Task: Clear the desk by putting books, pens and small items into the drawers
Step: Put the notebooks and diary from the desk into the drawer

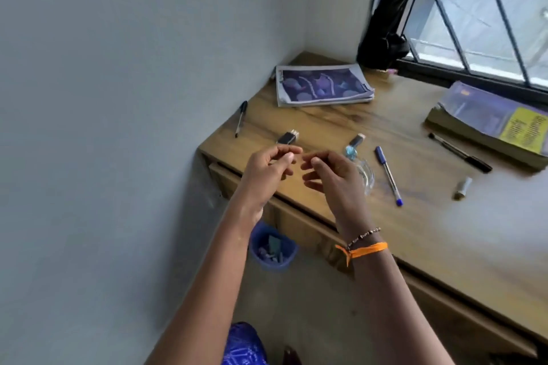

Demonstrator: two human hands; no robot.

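Note:
Both my hands hover over the near left corner of the wooden desk (326,124). My left hand (268,170) and my right hand (329,175) face each other with loosely curled fingers, and I see nothing held in either. Behind them lie a small black bottle (288,137), a brown-capped bottle (356,139) and a clear glass bottle (366,172) partly hidden by my right hand. A blue pen (388,175), a black pen (461,152), another black pen (241,118) at the left edge and a small grey tube (463,188) lie on the desk. A purple book (321,85) and a thick book (492,121) sit farther back.
Closed drawer fronts (299,225) run under the desk's near edge. A blue bin (272,247) with scraps stands on the floor beneath. A white wall borders the left. A barred window (480,15) and a black cloth (385,38) are at the back.

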